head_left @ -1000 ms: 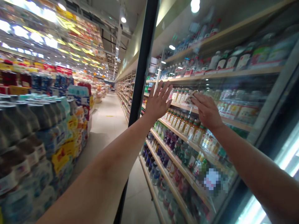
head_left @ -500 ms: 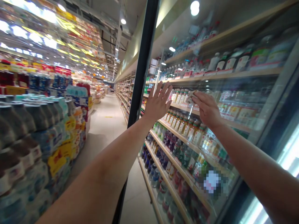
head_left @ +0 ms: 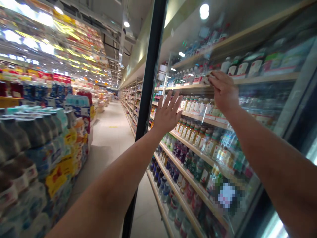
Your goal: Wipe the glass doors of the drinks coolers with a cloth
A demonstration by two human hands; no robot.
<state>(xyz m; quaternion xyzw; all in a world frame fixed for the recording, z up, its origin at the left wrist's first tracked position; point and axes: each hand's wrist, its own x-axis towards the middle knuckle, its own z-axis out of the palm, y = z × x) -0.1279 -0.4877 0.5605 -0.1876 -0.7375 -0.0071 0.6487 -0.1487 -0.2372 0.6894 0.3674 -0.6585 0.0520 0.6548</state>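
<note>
A tall glass door (head_left: 195,198) with a dark frame (head_left: 146,99) stands swung out in front of me. My left hand (head_left: 167,114) lies flat with fingers spread on or close to the glass, near the dark frame. Higher and to the right, my right hand (head_left: 224,91) is closed on a crumpled pale cloth (head_left: 208,77) held at the glass by the fingertips. Part of the cloth is hidden by the fingers. Bottles (head_left: 198,137) on shelves show in the glass behind both hands; whether they are reflected or seen through, I cannot tell.
Stacked packs of bottles (head_left: 34,129) with yellow price signs (head_left: 56,178) line the left side. A pale-floored aisle (head_left: 109,122) runs away between them and long shelving (head_left: 131,96). Bright strip lighting (head_left: 274,224) shows at the lower right.
My right hand has moved up the glass with the cloth, from beside the middle shelf to the shelf above. My left hand stays spread in nearly the same place.
</note>
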